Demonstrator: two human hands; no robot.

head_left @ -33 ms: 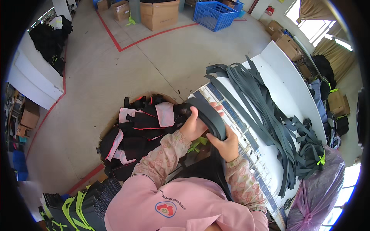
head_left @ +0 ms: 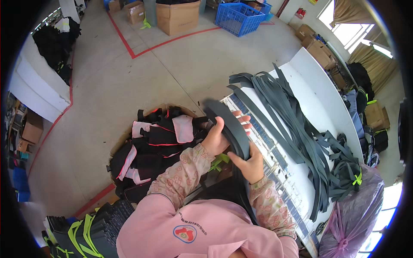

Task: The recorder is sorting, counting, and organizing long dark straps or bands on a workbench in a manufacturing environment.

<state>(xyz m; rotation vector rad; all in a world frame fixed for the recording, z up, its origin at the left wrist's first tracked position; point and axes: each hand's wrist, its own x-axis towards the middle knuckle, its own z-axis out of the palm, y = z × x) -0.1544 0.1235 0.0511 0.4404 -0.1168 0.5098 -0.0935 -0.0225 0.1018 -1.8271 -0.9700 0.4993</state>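
Note:
A bundle of dark grey webbing straps (head_left: 234,133) bends across both of my hands, its far end blurred, its lower part hanging down toward my lap. My left hand (head_left: 216,138) has the straps between its thumb and fingers, with the fingertips showing past their right side. Just below and to the right, my right hand (head_left: 251,167) is closed round the same bundle, thumb on the near side. More loose grey straps (head_left: 292,124) lie lengthwise over the white table (head_left: 320,92) at my right, tangled at the near end.
A carton of black and pink fabric pieces (head_left: 165,139) stands left of my hands. Stacked dark straps with yellow-green ties (head_left: 88,230) sit at lower left. A purple plastic bag (head_left: 352,219) is at lower right. A blue crate (head_left: 240,19) and a cardboard box (head_left: 177,18) stand farther off.
The far end of the strap bundle has shifted slightly up and to the left and is now blurred. Both hands keep their hold, moved only a little.

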